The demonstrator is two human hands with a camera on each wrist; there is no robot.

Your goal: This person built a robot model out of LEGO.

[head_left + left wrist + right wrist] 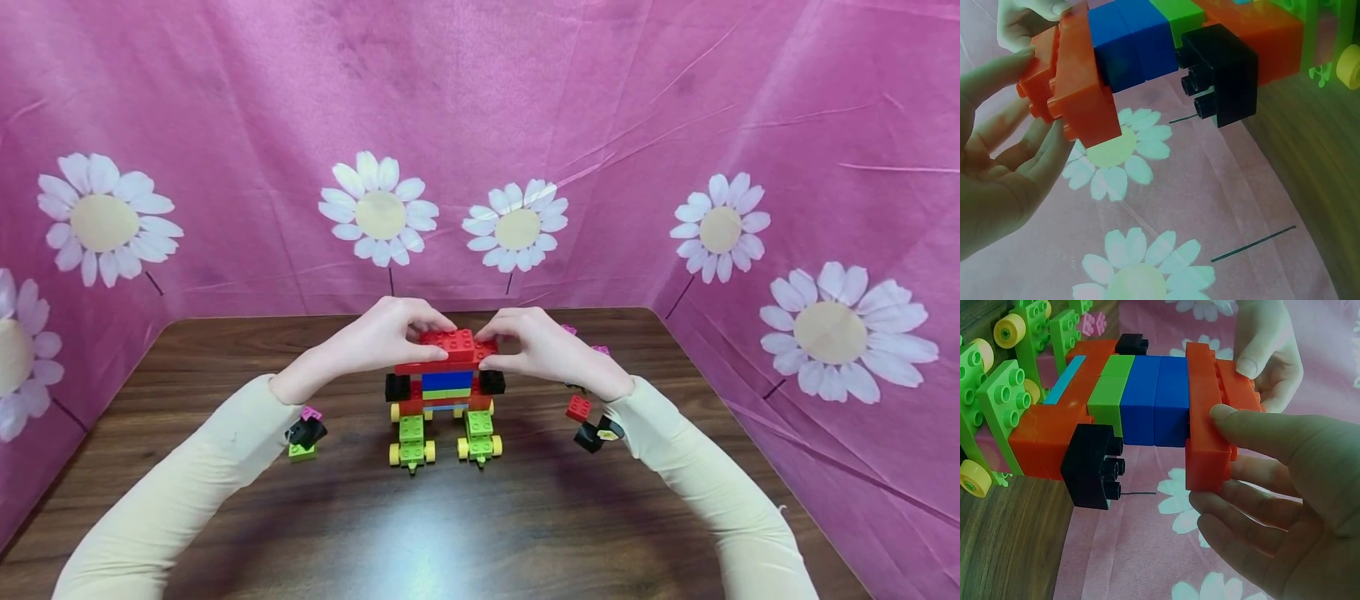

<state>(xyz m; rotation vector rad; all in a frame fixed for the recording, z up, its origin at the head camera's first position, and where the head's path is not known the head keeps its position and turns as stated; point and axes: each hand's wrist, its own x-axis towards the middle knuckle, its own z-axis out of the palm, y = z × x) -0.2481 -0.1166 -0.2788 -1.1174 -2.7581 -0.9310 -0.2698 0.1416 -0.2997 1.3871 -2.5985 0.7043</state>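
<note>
A toy-brick build stands on the table, with two green wheeled bases point(412, 429) at the bottom. Above them come red bricks, lime green bricks, blue bricks point(446, 382) and a wide red layer point(1202, 437) on top. Black bricks point(397, 387) stick out at both sides. My left hand point(386, 333) grips the uppermost red brick point(456, 342), thumb in front and fingers behind. On the other side my right hand point(543, 346) holds the right end of the wide red layer, its thumb on the near face, as the right wrist view shows.
Loose black and lime green bricks point(302, 452) lie on the table at left. At right are a red brick point(578, 407) and black pieces point(588, 437), with pink bricks point(600, 350) partly behind the right hand. A pink daisy cloth point(480, 100) walls the table point(510, 533).
</note>
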